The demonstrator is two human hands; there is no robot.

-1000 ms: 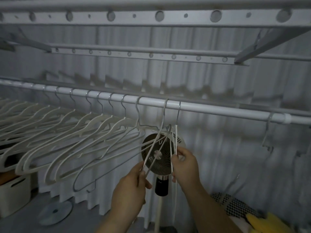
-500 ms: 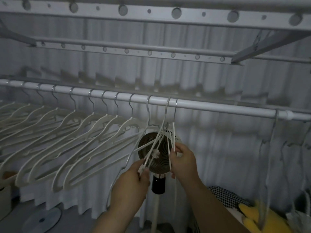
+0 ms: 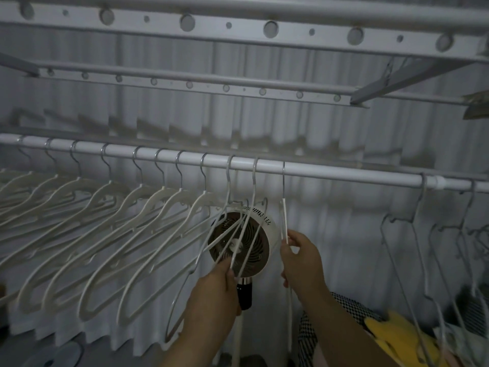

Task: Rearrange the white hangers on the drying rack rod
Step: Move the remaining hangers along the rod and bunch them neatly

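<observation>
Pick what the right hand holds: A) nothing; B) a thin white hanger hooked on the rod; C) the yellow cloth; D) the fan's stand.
B: the right hand pinches the thin white hanger, its hook over the rod, beside the fan.

You work with both hands uncovered: your bare left hand and bare right hand show plain fingers and plain wrists. Your left forearm and right forearm are bare as far as the bottom edge of the view. The dim light leaves finer detail, such as your nails, too dark to tell.
</observation>
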